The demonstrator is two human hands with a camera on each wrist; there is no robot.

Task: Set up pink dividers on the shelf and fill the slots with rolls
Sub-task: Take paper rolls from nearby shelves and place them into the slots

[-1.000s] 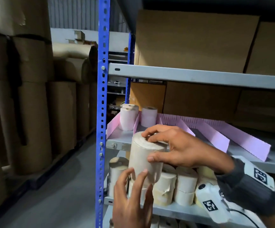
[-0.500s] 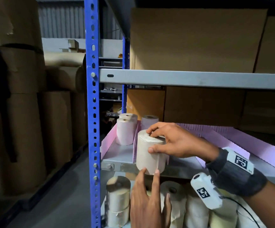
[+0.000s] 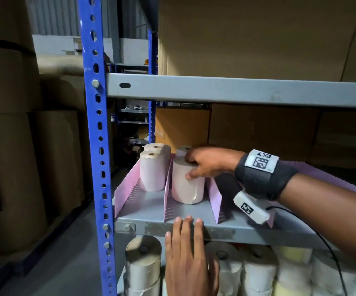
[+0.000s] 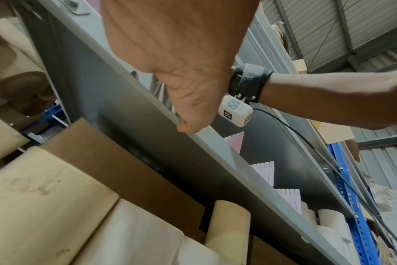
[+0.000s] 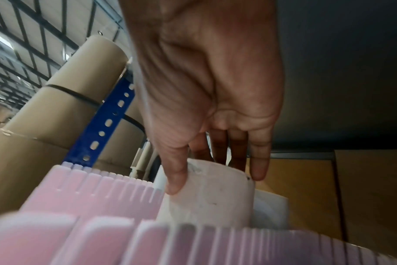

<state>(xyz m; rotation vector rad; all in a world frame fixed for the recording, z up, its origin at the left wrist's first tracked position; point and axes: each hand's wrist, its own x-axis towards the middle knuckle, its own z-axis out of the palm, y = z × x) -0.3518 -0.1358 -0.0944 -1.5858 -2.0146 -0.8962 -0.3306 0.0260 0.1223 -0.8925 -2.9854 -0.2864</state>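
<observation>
A person's right hand (image 3: 207,162) sets an upright pale, paper-wrapped roll (image 3: 187,184) into the second slot from the left on a grey metal shelf (image 3: 194,228), fingers over the roll's top and thumb against its side, as the work of filling the pink ribbed plastic dividers (image 3: 214,196) appears well begun but far from finished. The roll stands on the shelf floor between two dividers, just in front of another roll (image 3: 182,150) at the back of the same slot that is mostly hidden by the hand. The leftmost slot, bounded by the outer pink divider (image 3: 127,189) beside the blue perforated steel upright (image 3: 97,129), holds two upright rolls (image 3: 152,174) one behind the other, with bare shelf in front of them. Further pink dividers run off to the right behind the forearm; the slots there show no rolls where visible, though the arm and its black wristband hide part of them, so most of the filling seems left to do. The left hand (image 3: 188,253) lies flat with straight fingers against the shelf's front lip, holding nothing. On the tier below, a crowd of cream and white rolls (image 3: 258,272) stands packed together, apparently the supply. Large brown cardboard sheets (image 3: 258,37) fill the tier above.
</observation>
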